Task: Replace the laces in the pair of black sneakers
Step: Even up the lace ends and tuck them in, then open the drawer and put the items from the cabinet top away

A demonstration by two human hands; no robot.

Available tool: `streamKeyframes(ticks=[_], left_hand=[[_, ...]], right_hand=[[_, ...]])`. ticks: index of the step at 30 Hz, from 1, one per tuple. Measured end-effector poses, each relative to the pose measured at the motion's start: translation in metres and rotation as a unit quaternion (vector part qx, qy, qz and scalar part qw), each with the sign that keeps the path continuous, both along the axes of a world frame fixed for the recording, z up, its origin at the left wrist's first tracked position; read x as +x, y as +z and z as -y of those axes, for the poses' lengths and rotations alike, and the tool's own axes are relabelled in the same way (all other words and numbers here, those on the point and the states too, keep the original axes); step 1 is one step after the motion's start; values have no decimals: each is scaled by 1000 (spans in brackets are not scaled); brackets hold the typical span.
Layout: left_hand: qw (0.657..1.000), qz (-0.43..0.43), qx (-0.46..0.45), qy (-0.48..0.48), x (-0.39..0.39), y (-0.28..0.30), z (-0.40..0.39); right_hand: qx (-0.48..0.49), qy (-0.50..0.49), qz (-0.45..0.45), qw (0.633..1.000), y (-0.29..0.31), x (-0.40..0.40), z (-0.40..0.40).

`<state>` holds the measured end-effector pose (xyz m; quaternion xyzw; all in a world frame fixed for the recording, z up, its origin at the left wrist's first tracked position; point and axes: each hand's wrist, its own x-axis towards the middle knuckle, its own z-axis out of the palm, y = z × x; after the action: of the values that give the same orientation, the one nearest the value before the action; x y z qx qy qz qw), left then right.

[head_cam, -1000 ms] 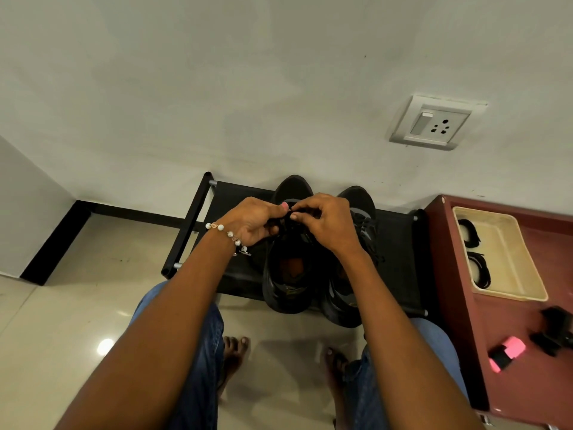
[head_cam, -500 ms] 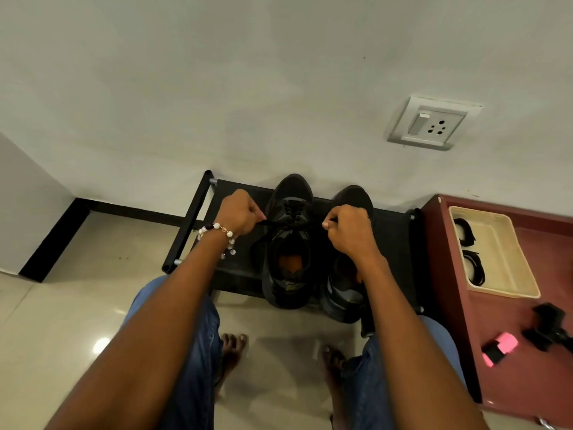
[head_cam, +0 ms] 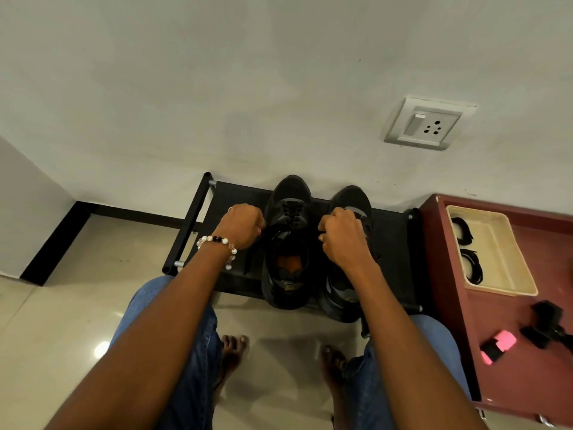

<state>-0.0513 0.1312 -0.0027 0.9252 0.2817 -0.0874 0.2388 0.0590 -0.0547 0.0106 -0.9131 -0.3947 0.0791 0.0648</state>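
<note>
From the head camera, both forearms reach forward over blue-jeaned knees. The left hand (head_cam: 243,225), with a beaded bracelet (head_cam: 217,243) at its wrist, and the right hand (head_cam: 344,235) are curled into fists either side of the left black sneaker (head_cam: 288,268), each seemingly pinching an end of its black lace (head_cam: 293,212), though the ends are hard to see. The right black sneaker (head_cam: 347,293) stands just beside it on the low black shoe rack (head_cam: 393,252) against the wall. At right, a maroon table (head_cam: 521,367) bears a cream plastic tray (head_cam: 502,259) holding coiled black laces (head_cam: 473,268). No writing is readable.
</note>
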Motion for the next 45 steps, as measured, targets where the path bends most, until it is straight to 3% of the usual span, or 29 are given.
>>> streamKeyframes(ticks=[4, 6, 9, 11, 21, 35, 38, 41, 45], left_hand=[[992, 73, -81, -69, 1, 9, 17], [993, 53, -60, -90, 2, 6, 32], [999, -17, 9, -43, 2, -12, 45], [999, -39, -2, 14, 0, -21, 51], [997, 27, 58, 48, 2, -35, 67], [995, 44, -32, 81, -10, -19, 66], [994, 33, -4, 107, -12, -7, 73], [989, 94, 59, 97, -6, 21, 92], [971, 230, -35, 54, 8, 62, 124]], right_hand=[[121, -1, -113, 986, 4, -4, -1], [109, 15, -139, 984, 4, -11, -5], [-32, 19, -127, 991, -1, -24, -10], [-66, 8, -127, 990, -4, -32, -12], [-28, -51, -85, 995, -2, -53, -8], [12, -78, -113, 990, 5, -64, 4], [40, -103, -92, 990, 12, -71, 10], [106, -150, -84, 979, 27, -72, 23], [195, -208, -95, 954, 56, -67, 55]])
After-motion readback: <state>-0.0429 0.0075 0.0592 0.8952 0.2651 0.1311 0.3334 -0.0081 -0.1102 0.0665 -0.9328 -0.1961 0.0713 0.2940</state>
